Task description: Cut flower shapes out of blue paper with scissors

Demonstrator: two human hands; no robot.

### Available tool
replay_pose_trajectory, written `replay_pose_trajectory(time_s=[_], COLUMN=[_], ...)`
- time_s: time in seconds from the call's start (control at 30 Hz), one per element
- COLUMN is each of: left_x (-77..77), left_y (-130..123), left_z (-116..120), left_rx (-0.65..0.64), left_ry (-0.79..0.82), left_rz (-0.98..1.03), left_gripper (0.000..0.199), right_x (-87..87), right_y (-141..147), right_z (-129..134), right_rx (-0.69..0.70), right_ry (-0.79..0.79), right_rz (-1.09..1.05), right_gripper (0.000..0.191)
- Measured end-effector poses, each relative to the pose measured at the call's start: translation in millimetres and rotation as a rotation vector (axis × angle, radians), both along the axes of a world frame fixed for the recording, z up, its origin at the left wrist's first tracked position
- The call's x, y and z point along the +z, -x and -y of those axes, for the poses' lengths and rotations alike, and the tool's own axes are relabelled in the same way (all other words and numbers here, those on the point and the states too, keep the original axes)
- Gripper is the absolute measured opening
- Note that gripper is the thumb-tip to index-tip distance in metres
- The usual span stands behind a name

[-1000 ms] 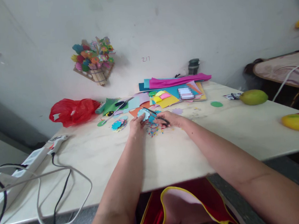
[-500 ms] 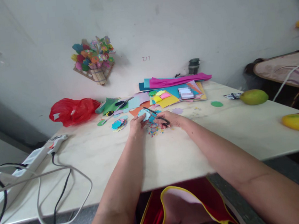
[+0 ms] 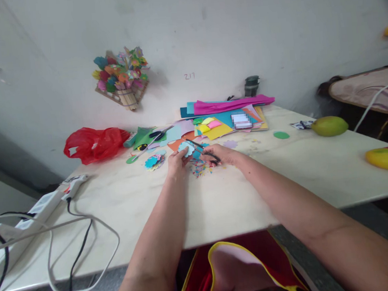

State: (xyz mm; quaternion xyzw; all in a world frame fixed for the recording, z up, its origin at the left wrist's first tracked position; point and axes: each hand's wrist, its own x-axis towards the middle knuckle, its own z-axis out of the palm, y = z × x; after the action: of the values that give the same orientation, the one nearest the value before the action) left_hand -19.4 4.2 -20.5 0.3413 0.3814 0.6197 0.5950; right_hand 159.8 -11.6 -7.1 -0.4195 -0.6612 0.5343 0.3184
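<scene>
Hardly anything has moved since the earlier frame; we see both hands almost exactly where they were. Our left hand [image 3: 179, 160] pinches a light-blue scalloped paper [image 3: 184, 147] above the table, fingers closed on its edge. Our right hand [image 3: 222, 154] is curled around the handles of dark scissors [image 3: 211, 154], their blades parted beside that paper. We read "217" handwritten on the pale wall [image 3: 205, 36]; print on the small packet [image 3: 301, 125] is too tiny. Paper scraps [image 3: 201, 169] litter the marbled white table [image 3: 219, 206] beneath our hands.
</scene>
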Motion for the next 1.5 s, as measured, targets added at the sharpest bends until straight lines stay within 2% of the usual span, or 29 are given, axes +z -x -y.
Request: replay_pose_trajectory(time_s=[0.63,1.27,1.5], left_x=[-1.4,1.6,1.9], left_y=[-1,0,0], left_z=[-1,3,2], left_rx=[-0.014,-0.039,-0.034], left_ry=[-0.006,-0.039,-0.072], left_rz=[0.016,-0.009,0.009], left_gripper=[0.014,0.021,0.019], right_x=[-2.4,7.9,5.8], right_y=[1,2,3], right_z=[-3,6,4], right_rx=[-0.013,-0.075,-0.055], right_ry=[0.015,0.080,0.041], right_rz=[-0.028,-0.074,-0.086], right_gripper=[0.025,0.024,0.025])
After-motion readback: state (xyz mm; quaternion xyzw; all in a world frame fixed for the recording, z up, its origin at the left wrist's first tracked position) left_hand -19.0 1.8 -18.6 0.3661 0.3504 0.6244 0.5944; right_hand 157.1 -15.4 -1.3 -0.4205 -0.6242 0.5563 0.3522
